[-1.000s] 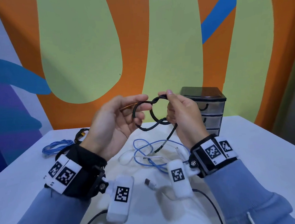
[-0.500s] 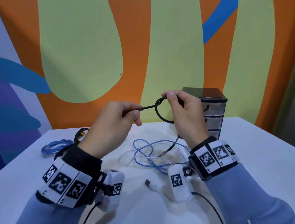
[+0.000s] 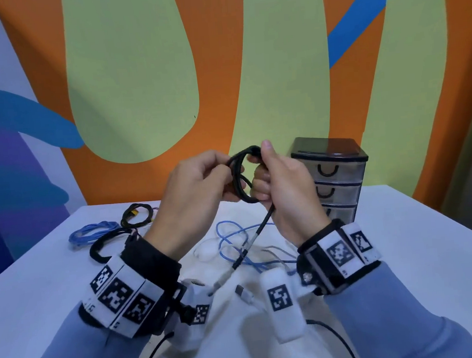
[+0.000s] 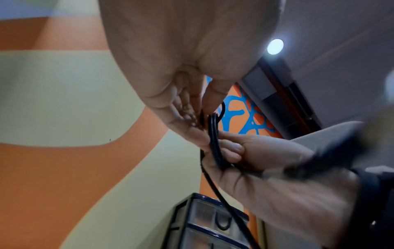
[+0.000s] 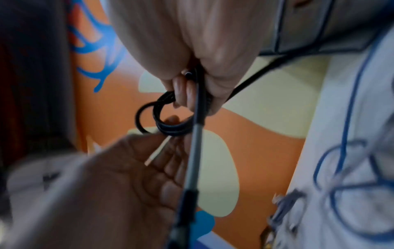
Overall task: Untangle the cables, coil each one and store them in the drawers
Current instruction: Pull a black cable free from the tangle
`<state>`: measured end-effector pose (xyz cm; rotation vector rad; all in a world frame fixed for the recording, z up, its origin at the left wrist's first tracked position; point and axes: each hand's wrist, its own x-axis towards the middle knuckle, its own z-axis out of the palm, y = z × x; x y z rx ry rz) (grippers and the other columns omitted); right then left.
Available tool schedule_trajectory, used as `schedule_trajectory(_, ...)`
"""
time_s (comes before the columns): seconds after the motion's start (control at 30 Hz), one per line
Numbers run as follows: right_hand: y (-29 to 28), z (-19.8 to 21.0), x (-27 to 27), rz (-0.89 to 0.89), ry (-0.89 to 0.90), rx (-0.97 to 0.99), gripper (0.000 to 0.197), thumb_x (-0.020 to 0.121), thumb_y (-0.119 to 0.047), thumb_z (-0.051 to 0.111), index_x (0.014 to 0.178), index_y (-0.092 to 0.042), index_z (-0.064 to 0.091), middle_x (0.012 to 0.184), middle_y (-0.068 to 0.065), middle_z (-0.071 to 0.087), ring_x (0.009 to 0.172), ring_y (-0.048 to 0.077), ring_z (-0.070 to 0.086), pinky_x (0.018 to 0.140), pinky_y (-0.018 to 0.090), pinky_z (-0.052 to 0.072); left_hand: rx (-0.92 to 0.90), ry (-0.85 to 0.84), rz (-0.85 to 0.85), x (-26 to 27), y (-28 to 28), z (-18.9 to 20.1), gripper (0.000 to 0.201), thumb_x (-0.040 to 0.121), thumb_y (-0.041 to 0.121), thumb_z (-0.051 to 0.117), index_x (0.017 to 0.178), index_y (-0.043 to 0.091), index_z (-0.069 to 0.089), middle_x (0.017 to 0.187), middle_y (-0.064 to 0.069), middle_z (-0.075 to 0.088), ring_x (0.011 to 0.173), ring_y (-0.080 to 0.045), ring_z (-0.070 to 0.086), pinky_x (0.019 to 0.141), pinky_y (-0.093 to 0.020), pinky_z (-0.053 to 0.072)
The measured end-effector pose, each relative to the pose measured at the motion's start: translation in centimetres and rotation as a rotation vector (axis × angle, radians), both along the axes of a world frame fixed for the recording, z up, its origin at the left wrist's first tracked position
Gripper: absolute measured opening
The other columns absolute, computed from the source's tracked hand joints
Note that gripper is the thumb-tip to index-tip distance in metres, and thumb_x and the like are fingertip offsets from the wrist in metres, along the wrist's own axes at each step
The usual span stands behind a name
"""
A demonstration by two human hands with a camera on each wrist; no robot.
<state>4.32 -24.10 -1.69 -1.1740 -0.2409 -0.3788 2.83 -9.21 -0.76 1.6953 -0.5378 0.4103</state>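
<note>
Both hands, left (image 3: 193,193) and right (image 3: 284,192), pinch a small coil of thin black cable (image 3: 242,178) above the white desk (image 3: 418,249), its loose tail hanging toward the tangled blue cable (image 3: 231,235).

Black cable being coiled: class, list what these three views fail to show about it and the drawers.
- Black cable: the turn count is hidden in the head view by the left hand and right hand; both wrist views are blurred.
- Its far plug: too small and blurred to name in the head view.
- Drawer unit: contents unreadable through the cloudy fronts.
</note>
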Motion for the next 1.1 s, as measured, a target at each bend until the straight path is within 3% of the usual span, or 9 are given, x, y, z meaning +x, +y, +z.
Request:
schedule_trajectory(0.17, -0.2, -1.1, 0.3, -0.335, -0.172, -0.574, 0.052, 0.109, -0.054, 0.040, 0.070, -0.020, 0.042, 0.064, -0.011, 0.037, 0.066, 0.018, 0.040, 0.065, 0.046, 0.043, 0.075, 0.018, -0.093, -0.4, -0.5, -0.9, 0.027, 0.092, 0.026, 0.078, 0.093, 0.002, 0.067, 0.078, -0.001, 0.072, 0.078, -0.024, 0.070, 0.090, -0.056, 0.060)
schedule_trajectory(0.3, -0.7, -1.4, 0.8, -0.482, -0.200, -0.794, 0.056, 0.110, -0.051, 0.035, 0.072, -0.012, 0.047, 0.081, -0.001, 0.047, 0.093, 0.023, 0.046, 0.082, 0.037, 0.037, 0.014, 0.027, -0.081, 0.0, -0.8, -1.1, 0.022, 0.091, 0.005, 0.080, 0.101, 0.009, 0.061, 0.077, 0.001, 0.070, 0.074, -0.019, 0.071, 0.083, -0.046, 0.061)
schedule_trajectory(0.47, -1.2, -1.0, 0.5, -0.652, -0.348, -0.764, 0.054, 0.108, -0.053, 0.042, 0.068, -0.019, 0.056, 0.108, -0.004, 0.051, 0.108, 0.021, 0.046, 0.093, 0.040, 0.041, -0.044, -0.010, -0.099, -0.1, -0.2, -0.5, 0.054, 0.089, -0.010, 0.073, 0.117, 0.026, 0.044, 0.079, -0.009, 0.062, 0.071, -0.026, 0.055, 0.073, -0.043, 0.052)
schedule_trajectory(0.6, -1.5, -0.9, 0.4, -0.565, -0.413, -0.702, 0.061, 0.109, -0.051, 0.046, 0.067, -0.006, 0.047, 0.065, 0.012, 0.051, 0.068, 0.032, 0.050, 0.068, 0.050, 0.045, 0.047, -0.151, -0.114, -0.7, -0.2, -0.2, 0.047, 0.093, -0.007, 0.069, 0.114, 0.027, 0.044, 0.079, -0.024, 0.054, 0.072, -0.044, 0.051, 0.073, -0.059, 0.054)
schedule_trajectory(0.7, -1.2, -0.8, 0.1, -0.450, -0.339, -0.603, 0.062, 0.108, -0.050, 0.049, 0.069, -0.002, 0.044, 0.061, 0.017, 0.043, 0.062, 0.039, 0.048, 0.057, 0.048, 0.041, 0.085, -0.204, -0.096, -0.7, 0.0, -0.3, 0.049, 0.094, -0.004, 0.068, 0.119, 0.030, 0.045, 0.080, -0.016, 0.057, 0.075, -0.046, 0.055, 0.073, -0.063, 0.054)
schedule_trajectory(0.8, -0.9, -0.8, 0.3, -0.318, -0.257, -0.481, 0.060, 0.106, -0.051, 0.054, 0.067, -0.006, 0.046, 0.057, 0.002, 0.038, 0.054, 0.026, 0.044, 0.057, 0.050, 0.046, 0.257, -0.353, 0.054, -0.3, 0.2, -0.7, 0.037, 0.092, 0.005, 0.069, 0.117, 0.030, 0.058, 0.085, 0.000, 0.061, 0.077, -0.037, 0.060, 0.071, -0.051, 0.055)
schedule_trajectory(0.9, -0.8, -1.2, 0.8, -0.198, -0.202, -0.487, 0.060, 0.103, -0.054, 0.058, 0.072, -0.002, 0.055, 0.056, -0.001, 0.043, 0.055, 0.021, 0.047, 0.058, 0.056, 0.050, 0.508, -0.429, 0.253, 0.1, 0.4, -1.1, 0.012, 0.088, 0.032, 0.070, 0.098, 0.037, 0.073, 0.112, 0.010, 0.050, 0.091, -0.020, 0.063, 0.074, -0.044, 0.056)
schedule_trajectory(1.0, -0.8, -1.3, 0.7, -0.140, -0.161, -0.471, 0.056, 0.105, -0.048, 0.057, 0.064, -0.012, 0.045, 0.056, -0.002, 0.034, 0.055, 0.021, 0.040, 0.055, 0.045, 0.043, 0.602, -0.420, 0.239, 0.5, 0.7, -1.5, 0.004, 0.092, 0.039, 0.076, 0.094, 0.039, 0.080, 0.123, 0.007, 0.047, 0.112, -0.016, 0.057, 0.087, -0.045, 0.055)
schedule_trajectory(1.1, -1.3, -1.4, 1.1, -0.156, -0.045, -0.465, 0.054, 0.107, -0.046, 0.052, 0.063, -0.017, 0.046, 0.057, -0.004, 0.040, 0.056, 0.015, 0.041, 0.060, 0.029, 0.038, 0.468, -0.429, 0.165, 1.0, 0.5, -1.8, 0.008, 0.092, 0.040, 0.074, 0.094, 0.036, 0.081, 0.124, 0.004, 0.050, 0.117, -0.015, 0.056, 0.096, -0.040, 0.051)
